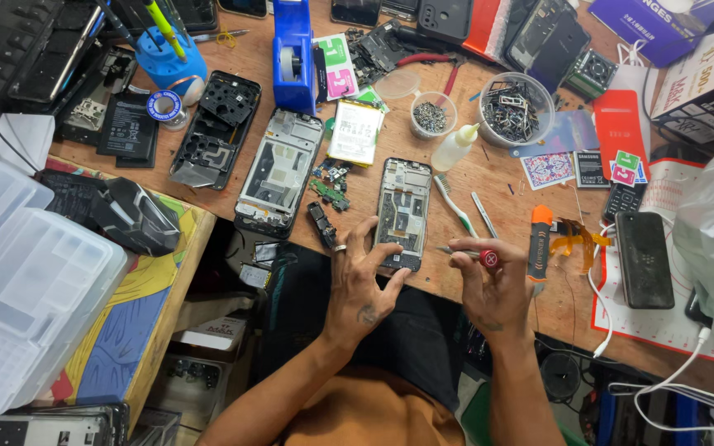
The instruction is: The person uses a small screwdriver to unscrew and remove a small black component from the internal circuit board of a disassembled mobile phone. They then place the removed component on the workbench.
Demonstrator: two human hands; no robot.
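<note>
Pinching a red-capped screwdriver [474, 255] in right hand [493, 289], tip aimed left at opened phone [402, 213] on desk [489, 177]; left hand [363, 281] nearer, fingers spread, steadying its lower edge. Phone's long axis running away from body; toothbrush [454, 205] just beside.

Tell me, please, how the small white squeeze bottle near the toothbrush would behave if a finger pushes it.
The squeeze bottle lies on its side on the wooden table, so it would probably roll rather than tip. It looks like thin soft plastic, likely light and yielding under pressure. Its yellowish nozzle end tapers, so it may roll in a curve.
</note>
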